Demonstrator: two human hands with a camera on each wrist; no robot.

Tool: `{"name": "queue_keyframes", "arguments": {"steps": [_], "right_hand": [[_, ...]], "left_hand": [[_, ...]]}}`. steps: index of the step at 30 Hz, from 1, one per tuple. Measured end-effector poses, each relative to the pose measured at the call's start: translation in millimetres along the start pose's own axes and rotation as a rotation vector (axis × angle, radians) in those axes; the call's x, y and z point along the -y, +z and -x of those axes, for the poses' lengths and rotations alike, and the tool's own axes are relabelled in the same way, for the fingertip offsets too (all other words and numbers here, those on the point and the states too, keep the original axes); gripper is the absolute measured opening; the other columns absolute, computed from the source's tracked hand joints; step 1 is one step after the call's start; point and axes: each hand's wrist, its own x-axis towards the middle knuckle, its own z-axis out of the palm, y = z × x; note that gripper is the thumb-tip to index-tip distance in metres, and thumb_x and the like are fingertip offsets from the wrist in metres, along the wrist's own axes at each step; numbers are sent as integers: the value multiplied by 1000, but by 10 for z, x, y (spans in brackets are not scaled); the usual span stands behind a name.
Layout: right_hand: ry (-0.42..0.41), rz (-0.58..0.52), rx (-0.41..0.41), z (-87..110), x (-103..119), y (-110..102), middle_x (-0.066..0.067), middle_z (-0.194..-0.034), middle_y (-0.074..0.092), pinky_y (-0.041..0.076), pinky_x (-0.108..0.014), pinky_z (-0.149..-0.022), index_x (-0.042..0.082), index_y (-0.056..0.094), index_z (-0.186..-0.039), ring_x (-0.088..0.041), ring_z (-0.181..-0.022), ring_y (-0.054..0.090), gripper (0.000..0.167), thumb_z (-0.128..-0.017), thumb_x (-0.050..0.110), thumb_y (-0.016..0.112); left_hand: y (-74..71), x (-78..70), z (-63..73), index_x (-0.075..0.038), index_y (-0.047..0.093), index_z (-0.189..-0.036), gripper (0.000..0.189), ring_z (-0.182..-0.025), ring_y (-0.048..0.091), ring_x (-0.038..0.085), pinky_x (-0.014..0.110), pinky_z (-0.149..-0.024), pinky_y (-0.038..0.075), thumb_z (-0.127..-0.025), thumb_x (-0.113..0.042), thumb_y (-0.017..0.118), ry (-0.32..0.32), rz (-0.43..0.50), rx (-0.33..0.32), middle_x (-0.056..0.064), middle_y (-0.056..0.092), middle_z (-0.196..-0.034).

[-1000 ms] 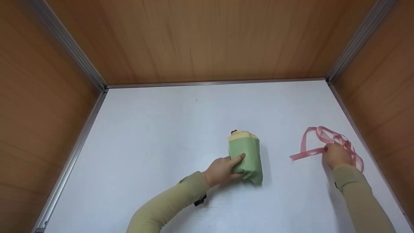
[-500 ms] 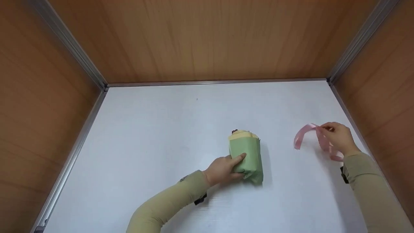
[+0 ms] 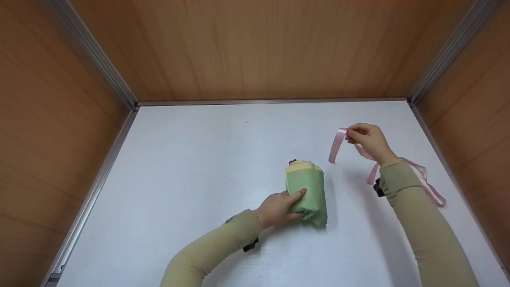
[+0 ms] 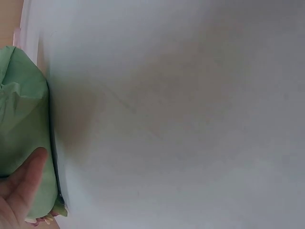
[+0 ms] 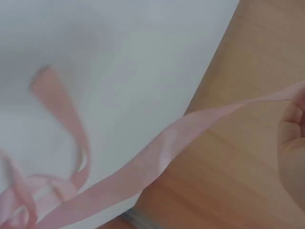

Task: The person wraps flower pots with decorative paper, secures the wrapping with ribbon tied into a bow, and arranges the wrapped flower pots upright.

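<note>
The left hand (image 3: 277, 207) grips the lower left part of a green-wrapped bouquet (image 3: 306, 189), its thumb lying across the front of the paper and its other fingers mostly hidden behind. The bouquet is right of the middle of the white surface (image 3: 191, 167), its gathered end towards the person and its open end pointing away. Pale yellow inner paper (image 3: 303, 166) shows above the green, with a speck of dark red at the far left corner; the left wrist view catches a few pinkish petals and a bit of green at that end. Whether the underside of the bouquet touches the surface cannot be told.

The right hand (image 3: 370, 141), raised beyond the bouquet and to its right, pinches a pink ribbon (image 3: 338, 145) near one end between thumb and fingers. A short tail hangs down to the left of the fingertips, apart from the bouquet; the rest trails back behind the wrist and emerges right of the right sleeve (image 3: 422, 223). The right wrist view shows the long strip twisting, with loose loops at the lower left.

Wood-grain panels (image 3: 255, 52) stand along the far edge and both sides, edged with metal rails (image 3: 271, 102).
</note>
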Motion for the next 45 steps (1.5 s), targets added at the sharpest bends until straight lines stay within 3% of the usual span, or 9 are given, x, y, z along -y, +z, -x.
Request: {"name": "queue_keyframes", "arguments": {"steps": [6,12,15,18,20,30,36,40,45], "right_hand": [[-61,-61,91,-266,236,593,12,-83,64,53,-19,-78,-11,60,-109,-2,-81,63,29,-96,14,55],[-9,-141,185,-350,350,1109,1,-94,66,52,-25,-86,-4,61,-111,-10,-90,63,26,-97,16,54],[24,-92,388,-353,425,1320,-11,-117,63,47,-36,-97,2,55,-127,-23,-108,59,35,-99,22,51],[34,84,610,-330,502,1425,-14,-137,52,41,-48,-102,10,42,-142,-32,-123,50,47,-100,30,46],[31,186,662,-307,525,1409,-12,-141,49,41,-52,-101,14,39,-144,-33,-126,48,48,-100,33,44],[-202,300,369,76,183,872,-12,-135,53,36,-51,-106,8,54,-131,-32,-127,45,45,-92,30,61],[-413,434,407,472,-203,743,-14,-149,36,28,-59,-107,4,39,-143,-36,-137,30,88,-71,29,83],[-470,483,472,639,-370,790,-13,-155,23,25,-58,-109,2,27,-148,-37,-141,20,111,-62,37,86],[-485,511,468,771,-529,909,-15,-157,18,23,-60,-109,0,22,-148,-39,-142,15,119,-57,38,89]], "left_hand": [[33,-20,-60,-18,35,-142,65,-82,65,16,28,-71,53,-89,-43,63,14,-8,-29,11,68,-95],[46,-20,-88,-17,36,-143,66,-80,64,15,28,-69,52,-89,-44,63,28,-11,-38,11,68,-94],[52,-22,-94,-17,38,-142,66,-77,63,15,29,-67,52,-88,-43,64,35,-38,-50,10,67,-91],[57,-39,-106,-17,39,-142,65,-76,63,15,28,-65,51,-88,-43,64,41,-54,-54,9,67,-89],[59,-55,-113,-17,39,-142,65,-76,62,14,27,-65,51,-88,-43,64,40,-51,-48,9,67,-90],[48,-83,-98,-17,36,-143,66,-85,65,17,29,-73,53,-89,-42,63,41,-9,-22,11,67,-97],[73,-30,-56,-17,35,-143,67,-89,65,18,29,-75,54,-88,-42,64,41,9,-43,14,63,-109],[61,-13,-53,-17,35,-145,68,-94,64,20,30,-79,54,-89,-42,63,21,28,-31,17,60,-117],[46,-34,-68,-17,34,-146,69,-102,63,22,32,-85,53,-89,-40,64,-2,43,0,20,56,-124]]}}
